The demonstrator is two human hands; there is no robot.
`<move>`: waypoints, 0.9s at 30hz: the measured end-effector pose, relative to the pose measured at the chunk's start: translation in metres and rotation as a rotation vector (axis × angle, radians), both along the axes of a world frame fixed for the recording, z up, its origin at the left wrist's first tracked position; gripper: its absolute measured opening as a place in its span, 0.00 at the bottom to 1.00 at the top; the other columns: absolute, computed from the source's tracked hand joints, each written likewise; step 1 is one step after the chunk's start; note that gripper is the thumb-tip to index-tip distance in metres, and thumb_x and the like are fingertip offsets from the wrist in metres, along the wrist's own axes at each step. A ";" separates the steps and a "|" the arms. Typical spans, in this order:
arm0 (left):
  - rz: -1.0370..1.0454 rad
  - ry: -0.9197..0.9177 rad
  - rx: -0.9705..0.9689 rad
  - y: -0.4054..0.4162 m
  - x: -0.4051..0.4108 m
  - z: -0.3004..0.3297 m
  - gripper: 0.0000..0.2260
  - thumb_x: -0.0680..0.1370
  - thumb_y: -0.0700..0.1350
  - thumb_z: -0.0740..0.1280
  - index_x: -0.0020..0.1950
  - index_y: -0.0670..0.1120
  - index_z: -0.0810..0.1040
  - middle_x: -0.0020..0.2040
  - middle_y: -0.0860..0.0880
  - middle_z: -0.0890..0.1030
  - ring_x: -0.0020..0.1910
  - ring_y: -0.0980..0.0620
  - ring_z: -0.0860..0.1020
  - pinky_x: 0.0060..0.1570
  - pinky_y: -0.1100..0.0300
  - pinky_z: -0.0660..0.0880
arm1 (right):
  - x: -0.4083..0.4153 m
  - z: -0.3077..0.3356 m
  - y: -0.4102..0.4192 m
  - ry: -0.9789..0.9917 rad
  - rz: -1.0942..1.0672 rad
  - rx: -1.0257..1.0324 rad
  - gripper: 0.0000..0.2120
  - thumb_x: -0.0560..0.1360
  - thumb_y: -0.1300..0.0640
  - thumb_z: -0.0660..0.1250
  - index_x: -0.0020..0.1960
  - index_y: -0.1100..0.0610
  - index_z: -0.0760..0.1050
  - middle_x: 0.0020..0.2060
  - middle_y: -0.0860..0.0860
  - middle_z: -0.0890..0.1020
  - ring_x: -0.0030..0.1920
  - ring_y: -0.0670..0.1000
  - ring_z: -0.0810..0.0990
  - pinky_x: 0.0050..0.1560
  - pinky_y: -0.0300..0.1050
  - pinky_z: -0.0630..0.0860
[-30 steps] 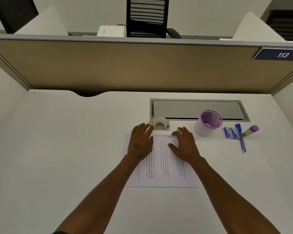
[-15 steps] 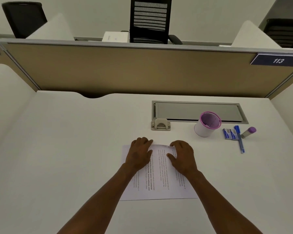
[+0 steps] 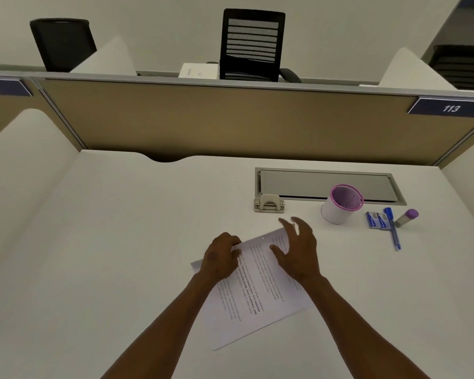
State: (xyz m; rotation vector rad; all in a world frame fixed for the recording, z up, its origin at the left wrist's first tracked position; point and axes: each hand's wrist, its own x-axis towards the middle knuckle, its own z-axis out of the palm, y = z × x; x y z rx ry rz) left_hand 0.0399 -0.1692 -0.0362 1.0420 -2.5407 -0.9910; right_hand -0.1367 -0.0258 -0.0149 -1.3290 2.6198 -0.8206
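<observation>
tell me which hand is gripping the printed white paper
The left hand, fingers curled on the top edge of the printed white paper; the right hand has spread fingers.

The left hand grips the skewed printed sheet at its far edge; the right hand spreads over its far corner; a hole punch stands beyond.

Paper on desk (skewed), punch behind it, cup to R, pen & glue far R

A matt white bench is seen; thin printed paper, a glossy plastic cup, a brushed metal hatch.
</observation>
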 end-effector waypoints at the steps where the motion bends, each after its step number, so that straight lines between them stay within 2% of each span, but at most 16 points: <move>1: 0.024 0.036 0.030 -0.002 0.006 0.003 0.04 0.78 0.41 0.67 0.52 0.45 0.81 0.48 0.48 0.81 0.47 0.50 0.78 0.47 0.60 0.71 | 0.003 0.004 0.005 -0.004 -0.077 -0.071 0.35 0.70 0.44 0.73 0.73 0.50 0.65 0.71 0.56 0.66 0.72 0.55 0.62 0.70 0.53 0.62; 4: 0.105 0.138 0.124 -0.008 0.027 0.012 0.03 0.78 0.40 0.68 0.46 0.45 0.81 0.41 0.51 0.83 0.39 0.53 0.80 0.40 0.61 0.74 | 0.017 0.008 0.026 -0.173 -0.384 -0.266 0.37 0.69 0.44 0.74 0.73 0.50 0.62 0.70 0.56 0.67 0.71 0.56 0.64 0.66 0.50 0.65; 7: 0.222 0.232 0.256 -0.011 0.048 0.020 0.02 0.79 0.42 0.69 0.46 0.46 0.82 0.40 0.52 0.85 0.39 0.53 0.82 0.38 0.65 0.75 | 0.037 0.008 0.044 -0.668 -0.607 -0.295 0.39 0.69 0.42 0.74 0.74 0.47 0.59 0.69 0.54 0.70 0.67 0.55 0.71 0.65 0.52 0.70; 9: 0.297 0.338 0.400 -0.008 0.059 0.024 0.03 0.79 0.43 0.70 0.48 0.49 0.83 0.42 0.52 0.86 0.40 0.55 0.83 0.37 0.68 0.75 | 0.052 0.008 0.046 -0.993 -0.591 -0.290 0.38 0.71 0.45 0.74 0.75 0.46 0.59 0.66 0.52 0.73 0.63 0.53 0.75 0.65 0.53 0.71; 11: 0.360 0.440 0.536 -0.003 0.068 0.028 0.03 0.79 0.43 0.70 0.50 0.49 0.83 0.45 0.51 0.87 0.43 0.52 0.85 0.39 0.65 0.78 | 0.064 0.010 0.042 -1.200 -0.488 -0.326 0.33 0.73 0.50 0.73 0.73 0.49 0.63 0.62 0.52 0.78 0.59 0.54 0.79 0.63 0.56 0.75; 12: 0.379 0.482 0.591 -0.001 0.073 0.029 0.03 0.79 0.43 0.70 0.51 0.48 0.83 0.46 0.49 0.87 0.45 0.49 0.85 0.41 0.62 0.80 | 0.069 0.011 0.038 -1.264 -0.417 -0.348 0.27 0.74 0.53 0.72 0.70 0.51 0.68 0.60 0.53 0.80 0.56 0.54 0.82 0.58 0.54 0.78; 14: 0.399 0.528 0.651 0.004 0.081 0.029 0.05 0.79 0.43 0.71 0.54 0.47 0.83 0.49 0.48 0.87 0.47 0.45 0.85 0.45 0.55 0.82 | 0.079 0.016 0.030 -1.295 -0.321 -0.390 0.16 0.76 0.58 0.70 0.62 0.51 0.75 0.54 0.53 0.84 0.50 0.51 0.85 0.47 0.47 0.80; 15: 0.402 0.543 0.665 0.006 0.084 0.030 0.05 0.78 0.43 0.71 0.54 0.47 0.83 0.50 0.48 0.87 0.48 0.44 0.85 0.47 0.52 0.83 | 0.082 0.020 0.025 -1.281 -0.315 -0.419 0.13 0.76 0.60 0.70 0.59 0.52 0.77 0.52 0.53 0.85 0.49 0.52 0.85 0.45 0.46 0.80; 17: 0.397 0.587 0.689 0.009 0.091 0.036 0.07 0.78 0.42 0.71 0.56 0.49 0.83 0.52 0.49 0.86 0.50 0.45 0.85 0.50 0.50 0.83 | 0.085 0.028 0.016 -1.216 -0.320 -0.469 0.10 0.76 0.64 0.69 0.55 0.54 0.78 0.51 0.55 0.85 0.49 0.55 0.84 0.49 0.49 0.80; 19: 0.382 0.644 0.701 0.010 0.097 0.045 0.10 0.78 0.41 0.71 0.57 0.51 0.83 0.54 0.49 0.86 0.50 0.46 0.85 0.48 0.52 0.83 | 0.086 0.038 0.009 -1.140 -0.279 -0.501 0.09 0.76 0.64 0.68 0.54 0.55 0.79 0.50 0.54 0.85 0.52 0.56 0.83 0.54 0.51 0.79; 22: 0.368 0.712 0.667 0.005 0.104 0.059 0.10 0.78 0.40 0.71 0.59 0.47 0.82 0.55 0.47 0.85 0.52 0.44 0.85 0.47 0.55 0.82 | 0.087 0.053 0.003 -1.046 -0.199 -0.539 0.08 0.76 0.64 0.68 0.53 0.54 0.79 0.49 0.51 0.85 0.51 0.55 0.83 0.53 0.52 0.80; 24: 0.347 0.746 0.647 0.002 0.106 0.069 0.12 0.78 0.39 0.71 0.61 0.46 0.81 0.56 0.47 0.85 0.53 0.47 0.85 0.48 0.58 0.82 | 0.088 0.062 0.001 -0.995 -0.148 -0.562 0.07 0.77 0.63 0.67 0.53 0.54 0.78 0.49 0.51 0.85 0.51 0.55 0.83 0.52 0.50 0.80; 27: 0.346 0.730 0.605 0.001 0.105 0.080 0.12 0.79 0.40 0.69 0.59 0.54 0.82 0.55 0.52 0.85 0.52 0.53 0.84 0.47 0.63 0.81 | 0.091 0.069 -0.001 -0.937 -0.091 -0.582 0.06 0.78 0.62 0.67 0.52 0.53 0.78 0.48 0.51 0.85 0.50 0.53 0.84 0.50 0.47 0.81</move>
